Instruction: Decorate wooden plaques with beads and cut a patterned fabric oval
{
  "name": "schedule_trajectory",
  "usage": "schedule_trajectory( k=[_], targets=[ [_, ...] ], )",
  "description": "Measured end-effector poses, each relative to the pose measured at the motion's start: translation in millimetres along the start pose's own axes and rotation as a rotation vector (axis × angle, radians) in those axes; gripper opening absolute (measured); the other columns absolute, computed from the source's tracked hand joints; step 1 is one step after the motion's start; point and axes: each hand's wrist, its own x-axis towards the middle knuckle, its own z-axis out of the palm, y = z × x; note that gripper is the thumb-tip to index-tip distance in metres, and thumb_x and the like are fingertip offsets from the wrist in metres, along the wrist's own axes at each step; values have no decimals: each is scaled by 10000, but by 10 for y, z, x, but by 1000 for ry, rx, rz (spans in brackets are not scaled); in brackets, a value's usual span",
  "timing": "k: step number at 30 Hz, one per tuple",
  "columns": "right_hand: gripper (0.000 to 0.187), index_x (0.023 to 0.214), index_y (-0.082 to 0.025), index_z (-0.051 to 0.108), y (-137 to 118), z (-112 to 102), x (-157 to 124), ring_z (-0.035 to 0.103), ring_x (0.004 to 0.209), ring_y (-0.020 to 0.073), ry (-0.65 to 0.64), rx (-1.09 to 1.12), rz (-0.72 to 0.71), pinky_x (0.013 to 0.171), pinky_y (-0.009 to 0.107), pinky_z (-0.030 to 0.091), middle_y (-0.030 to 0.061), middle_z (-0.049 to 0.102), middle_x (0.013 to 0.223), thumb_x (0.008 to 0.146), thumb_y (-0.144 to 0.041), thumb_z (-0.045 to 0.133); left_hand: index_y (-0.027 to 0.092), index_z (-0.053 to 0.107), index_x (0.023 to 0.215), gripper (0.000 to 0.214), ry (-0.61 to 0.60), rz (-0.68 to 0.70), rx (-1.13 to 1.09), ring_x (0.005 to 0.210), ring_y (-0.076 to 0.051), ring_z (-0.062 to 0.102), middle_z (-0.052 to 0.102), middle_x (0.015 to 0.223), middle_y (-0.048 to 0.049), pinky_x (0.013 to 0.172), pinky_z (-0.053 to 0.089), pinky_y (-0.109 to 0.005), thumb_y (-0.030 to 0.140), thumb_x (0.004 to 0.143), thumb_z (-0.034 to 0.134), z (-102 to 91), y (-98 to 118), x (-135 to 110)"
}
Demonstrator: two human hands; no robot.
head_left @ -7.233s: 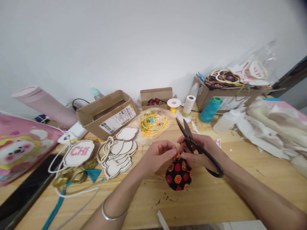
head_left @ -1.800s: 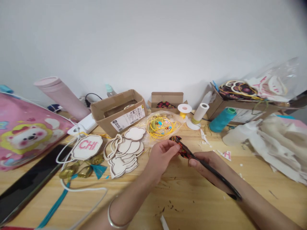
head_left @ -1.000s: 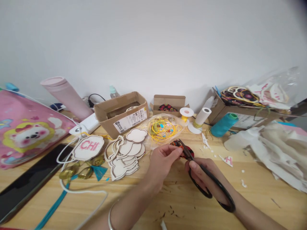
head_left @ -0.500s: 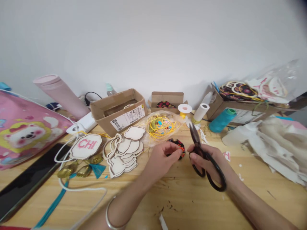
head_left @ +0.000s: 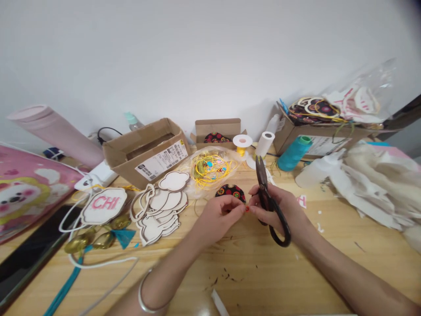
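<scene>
My left hand (head_left: 219, 218) is closed in a pinch, with a small red bead-like piece (head_left: 247, 209) at its fingertips. Black scissors (head_left: 272, 204) are held in my right hand (head_left: 279, 206), blades pointing up and away. The right thumb and forefinger reach to the red piece too, meeting the left fingertips. Just behind my left hand a black patterned fabric piece (head_left: 230, 192) lies on the table, its near edge hidden by the fingers. Beyond it is a clear bag (head_left: 213, 169) with yellow cord and coloured beads.
White cloud-shaped blanks (head_left: 164, 210) are stacked on the left, near a CHI plaque (head_left: 104, 205) and brass bells (head_left: 103, 240). Cardboard boxes (head_left: 144, 153) line the wall. A teal thread cone (head_left: 294, 153) and crumpled white cloth (head_left: 365, 184) are at right. Dark scraps (head_left: 226, 274) lie in front.
My right hand has moved left with the scissors, so both hands' fingertips now meet at the red piece. The view has shifted slightly to the right.
</scene>
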Motion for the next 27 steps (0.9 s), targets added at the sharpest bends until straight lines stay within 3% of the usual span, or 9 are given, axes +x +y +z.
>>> schedule_trajectory(
  k=[5, 9, 14, 17, 21, 27],
  targets=[
    [402, 827, -188, 532, 11, 39, -11, 491, 455, 93, 104, 102, 46, 406, 212, 411, -38, 581, 591, 568, -389, 765, 148, 664, 832, 188, 4, 17, -104, 721, -135, 575, 681, 807, -38, 680, 444, -237, 321, 774, 621, 43, -62, 7],
    [397, 859, -186, 548, 80, 38, -20, 483, 457, 92, 104, 96, 35, 411, 214, 419, -51, 553, 591, 598, -387, 769, 152, 671, 790, 171, 55, 54, -86, 687, -124, 562, 675, 760, -29, 645, 441, -224, 306, 789, 599, 62, -50, -2],
    [311, 855, -180, 576, 146, -80, -28, 387, 425, 80, 90, 22, -98, 387, 206, 331, -68, 445, 533, 723, -441, 683, 154, 669, 731, 151, 178, 87, -104, 661, -119, 566, 665, 706, -17, 629, 456, -217, 295, 759, 622, 28, 36, -16],
    [313, 835, -170, 586, 83, -150, -56, 352, 447, 76, 20, -72, -213, 407, 207, 285, -60, 429, 545, 725, -449, 677, 154, 663, 732, 139, 234, 100, -162, 653, -118, 580, 669, 698, -17, 633, 468, -220, 286, 757, 626, 4, 87, -34],
    [423, 872, -167, 577, -13, -175, -59, 344, 500, 92, -103, -189, -254, 438, 214, 272, -46, 417, 590, 697, -542, 664, 157, 645, 727, 122, 244, 141, -202, 661, -116, 584, 657, 692, -10, 654, 474, -220, 268, 771, 622, -20, 123, -75],
    [547, 904, -158, 618, 2, -176, -35, 327, 563, 111, -349, -340, -148, 480, 226, 267, -21, 395, 641, 733, -673, 557, 157, 632, 771, 146, 169, 175, -189, 715, -126, 599, 660, 745, -15, 694, 473, -225, 289, 819, 590, -47, 90, -99]
  ],
)
